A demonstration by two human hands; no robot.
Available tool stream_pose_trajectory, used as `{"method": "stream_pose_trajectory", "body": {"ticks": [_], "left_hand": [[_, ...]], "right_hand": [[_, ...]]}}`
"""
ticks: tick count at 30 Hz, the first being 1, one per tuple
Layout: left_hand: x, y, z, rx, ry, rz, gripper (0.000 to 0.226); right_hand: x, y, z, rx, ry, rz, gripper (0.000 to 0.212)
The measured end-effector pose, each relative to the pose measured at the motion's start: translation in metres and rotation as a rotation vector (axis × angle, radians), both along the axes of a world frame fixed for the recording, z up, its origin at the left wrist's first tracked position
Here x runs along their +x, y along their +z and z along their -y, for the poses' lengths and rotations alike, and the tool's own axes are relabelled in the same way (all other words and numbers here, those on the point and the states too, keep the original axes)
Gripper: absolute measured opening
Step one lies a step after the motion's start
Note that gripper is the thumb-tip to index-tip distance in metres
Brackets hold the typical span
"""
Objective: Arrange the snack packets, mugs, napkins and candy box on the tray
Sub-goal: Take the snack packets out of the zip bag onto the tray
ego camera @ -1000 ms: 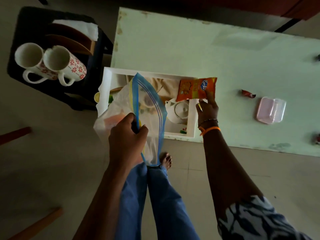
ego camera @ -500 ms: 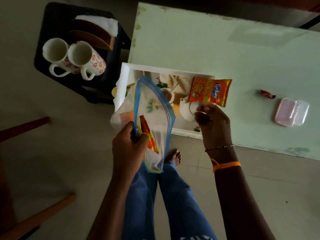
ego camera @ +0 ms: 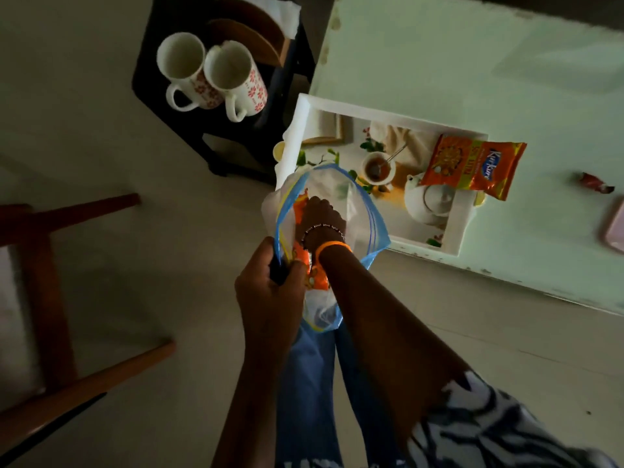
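A moment ago her right hand (ego camera: 320, 214) was setting the orange snack packet (ego camera: 472, 167) on the tray's (ego camera: 305, 130) far end, and now that packet lies there alone while the hand has gone wrist-deep into the clear zip bag (ego camera: 358, 211) at the tray's near corner, so I judge she is after the next packet; its fingers are hidden and I cannot tell whether they hold anything. Her left hand (ego camera: 270, 292) clamps the bag's rim open. Left of the tray, two mugs (ego camera: 216, 70) and napkins (ego camera: 287, 10) wait on a dark stool (ego camera: 148, 76); the tray sits on a pale green table (ego camera: 472, 62), with a wrapped sweet (ego camera: 594, 183) and pink box (ego camera: 616, 228) beyond it.
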State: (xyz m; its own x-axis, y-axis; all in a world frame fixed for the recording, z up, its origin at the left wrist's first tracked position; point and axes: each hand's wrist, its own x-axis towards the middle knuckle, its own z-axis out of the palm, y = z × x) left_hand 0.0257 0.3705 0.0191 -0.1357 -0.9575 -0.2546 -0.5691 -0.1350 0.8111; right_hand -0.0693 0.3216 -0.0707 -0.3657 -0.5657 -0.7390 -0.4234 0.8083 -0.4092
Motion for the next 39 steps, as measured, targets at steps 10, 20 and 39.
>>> {"method": "stream_pose_trajectory", "body": {"ticks": [10, 20, 39], "left_hand": [[-0.004, -0.002, -0.002, 0.028, -0.124, -0.023, 0.03], [-0.048, -0.02, -0.004, 0.002, -0.252, 0.082, 0.026], [-0.05, -0.028, -0.009, 0.013, -0.356, 0.09, 0.011]], "right_hand": [[-0.017, 0.041, -0.029, -0.148, -0.078, -0.184, 0.031], [-0.108, 0.097, -0.145, -0.711, -0.934, 0.335, 0.031], [-0.135, -0.047, -0.163, -0.437, -1.708, 0.285, 0.036]]}}
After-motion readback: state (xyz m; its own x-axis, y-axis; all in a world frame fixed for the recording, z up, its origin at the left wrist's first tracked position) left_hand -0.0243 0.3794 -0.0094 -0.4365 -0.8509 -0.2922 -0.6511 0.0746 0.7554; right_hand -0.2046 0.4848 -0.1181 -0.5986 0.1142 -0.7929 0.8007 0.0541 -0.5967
